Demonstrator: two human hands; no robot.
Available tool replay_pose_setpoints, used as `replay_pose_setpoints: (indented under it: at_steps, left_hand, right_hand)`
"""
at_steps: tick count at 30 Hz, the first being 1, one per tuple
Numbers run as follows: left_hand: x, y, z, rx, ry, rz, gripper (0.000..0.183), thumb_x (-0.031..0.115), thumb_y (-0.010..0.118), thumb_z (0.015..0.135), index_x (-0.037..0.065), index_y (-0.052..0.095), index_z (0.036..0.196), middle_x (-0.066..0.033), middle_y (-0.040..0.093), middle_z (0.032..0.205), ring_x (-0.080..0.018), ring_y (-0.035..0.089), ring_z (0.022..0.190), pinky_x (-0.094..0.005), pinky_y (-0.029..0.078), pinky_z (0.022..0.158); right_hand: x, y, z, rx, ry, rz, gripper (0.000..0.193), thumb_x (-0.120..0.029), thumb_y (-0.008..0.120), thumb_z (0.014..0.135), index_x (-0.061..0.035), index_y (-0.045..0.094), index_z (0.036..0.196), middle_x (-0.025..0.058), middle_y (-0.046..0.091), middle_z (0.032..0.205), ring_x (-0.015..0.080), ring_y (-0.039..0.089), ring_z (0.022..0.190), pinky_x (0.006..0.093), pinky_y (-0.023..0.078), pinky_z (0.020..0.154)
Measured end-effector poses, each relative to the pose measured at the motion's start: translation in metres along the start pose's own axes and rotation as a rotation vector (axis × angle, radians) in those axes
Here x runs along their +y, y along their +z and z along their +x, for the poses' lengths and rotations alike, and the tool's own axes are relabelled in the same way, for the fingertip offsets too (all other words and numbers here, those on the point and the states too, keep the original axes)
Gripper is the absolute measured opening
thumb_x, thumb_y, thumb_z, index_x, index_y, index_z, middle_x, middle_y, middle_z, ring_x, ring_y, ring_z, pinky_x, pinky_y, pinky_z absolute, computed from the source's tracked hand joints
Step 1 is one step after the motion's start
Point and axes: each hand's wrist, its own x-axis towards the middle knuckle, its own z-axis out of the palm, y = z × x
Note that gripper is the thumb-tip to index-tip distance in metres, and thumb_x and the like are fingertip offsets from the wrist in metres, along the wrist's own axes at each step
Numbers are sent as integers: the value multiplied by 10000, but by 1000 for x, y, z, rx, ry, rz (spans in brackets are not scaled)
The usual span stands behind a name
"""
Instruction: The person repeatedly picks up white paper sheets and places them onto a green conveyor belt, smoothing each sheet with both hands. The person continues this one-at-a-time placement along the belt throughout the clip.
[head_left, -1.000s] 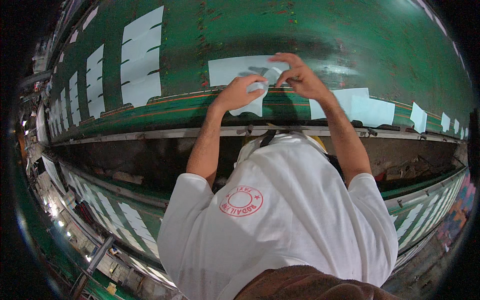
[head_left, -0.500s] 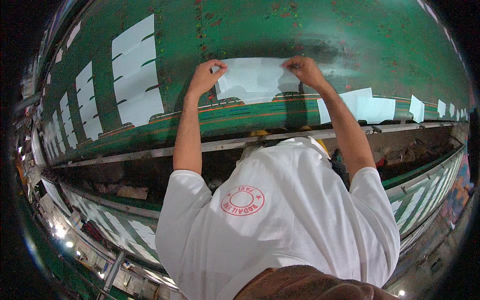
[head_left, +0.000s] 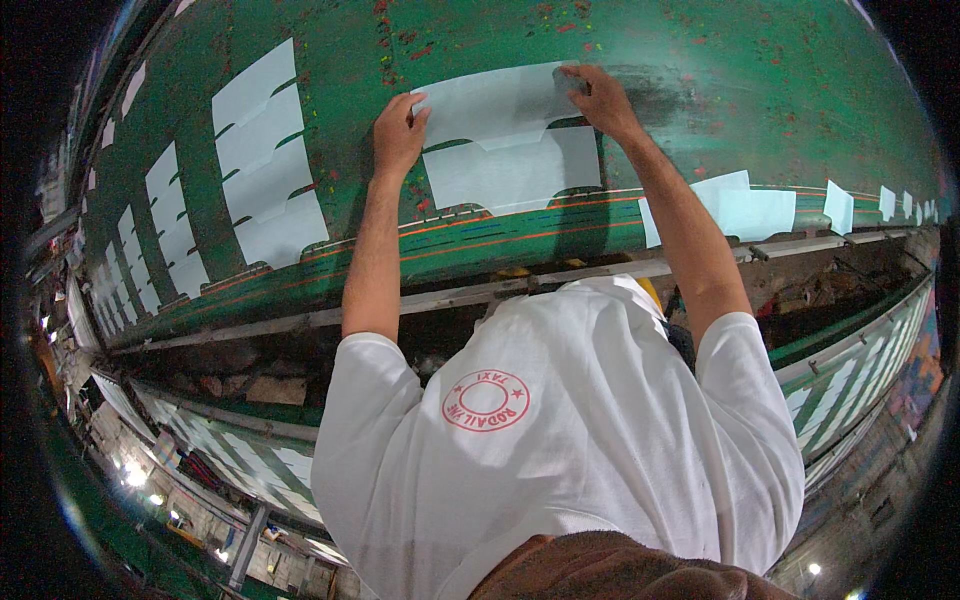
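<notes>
A white cut cloth panel [head_left: 490,103] with a notched near edge lies between my hands on the long green table [head_left: 360,60]. My left hand [head_left: 401,140] pinches its left far corner, thumb and fingers together. At its right far corner my right hand [head_left: 603,100] grips the edge, fingertips closed on it. Just nearer to me, a second white panel [head_left: 515,172] lies flat on the green surface, curved cut-outs at its sides. The held panel's near edge meets or slightly overlaps it; I cannot tell which.
To the left, columns of white panels [head_left: 268,150] run along the table. Loosely stacked panels [head_left: 745,208] sit at the near edge on the right, with single pieces [head_left: 838,208] farther along. A metal rail [head_left: 450,293] borders the table; another table [head_left: 240,460] stands behind me.
Both hands have moved farther over the table with the held panel, away from me. The second panel now shows below it, where the held one hung over that spot before.
</notes>
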Motion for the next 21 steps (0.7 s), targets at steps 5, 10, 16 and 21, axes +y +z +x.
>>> replay_pose_setpoints:
  at_steps: [5, 10, 16, 21]
  left_hand:
    - [-10, 11, 1, 37, 86, 177, 311, 195, 669, 966, 85, 683, 1257, -141, 615, 1325, -344, 620, 1049, -460, 500, 943]
    - [-8, 38, 0, 76, 52, 713, 644, 453, 507, 1042, 37, 442, 1530, -228, 326, 1634, -485, 230, 1513, -647, 192, 1207]
    - [59, 110, 7, 12, -1, 563, 921, 626, 440, 1013, -51, 233, 1602, -259, 124, 1699, -459, 52, 1575, -646, 68, 1239]
    - [157, 181, 7, -31, 195, 569, 889, 609, 469, 1007, -63, 310, 1566, -282, 201, 1668, -494, 131, 1549, -661, 123, 1227]
  right_hand:
    - [1, -1, 1, -6, -47, 12, 433, -213, 655, 912, -115, 655, 1334, 183, 653, 1331, 397, 622, 1208, 473, 498, 1055]
    - [4, -6, -9, 16, -125, 167, 405, -172, 658, 935, -98, 657, 1333, 169, 652, 1318, 356, 639, 1140, 443, 514, 1007]
    - [45, -45, -67, 115, -195, 129, 340, -109, 662, 948, -63, 677, 1285, 143, 665, 1232, 294, 676, 1033, 380, 545, 914]
    - [92, -96, -128, 102, -58, 184, 278, -103, 659, 949, -38, 703, 1216, 169, 679, 1126, 317, 680, 978, 385, 547, 881]
